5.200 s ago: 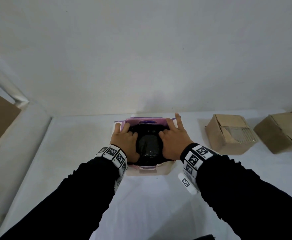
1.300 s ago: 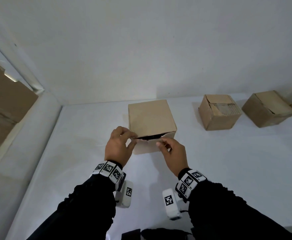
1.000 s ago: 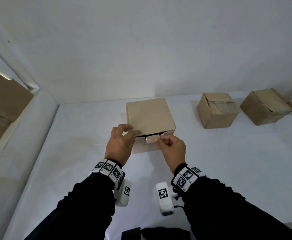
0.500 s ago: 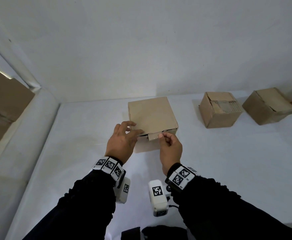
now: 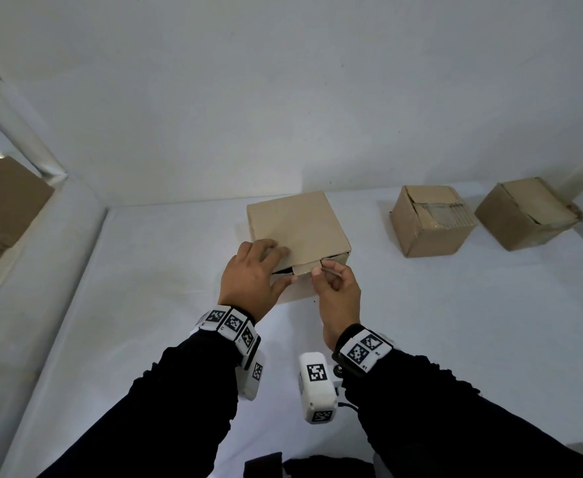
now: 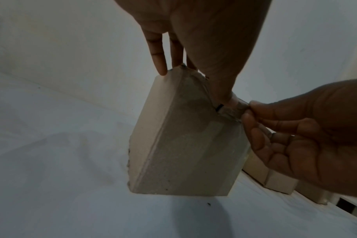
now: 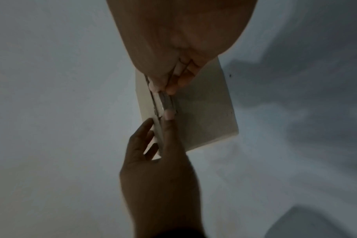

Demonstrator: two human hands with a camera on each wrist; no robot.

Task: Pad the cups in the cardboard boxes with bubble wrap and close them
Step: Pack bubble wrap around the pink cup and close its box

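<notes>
A brown cardboard box (image 5: 297,229) stands mid-table with its lid folded down; its contents are hidden. A narrow dark gap shows at the front left under the lid. My left hand (image 5: 265,260) lies on the lid's near-left corner with fingers flat on top and the thumb against the front wall. My right hand (image 5: 321,270) pinches the lid's small tuck tab (image 5: 305,269) at the front edge. The left wrist view shows the box (image 6: 183,145), the tab (image 6: 232,107) and the right hand (image 6: 296,136). In the right wrist view, the right hand (image 7: 173,48) pinches the tab (image 7: 166,101) above the left hand (image 7: 159,169).
Two more closed cardboard boxes (image 5: 431,219) (image 5: 524,212) sit at the back right of the white table (image 5: 145,322). A white wall runs behind them. Brown cardboard (image 5: 3,208) leans beyond the table's left edge. Dark cloth (image 5: 317,467) lies at the near edge.
The open box showing a dark wrapped cup now has its lid down. In the last second my right hand took the tuck tab and bent it downward; the left hand stayed on the lid.
</notes>
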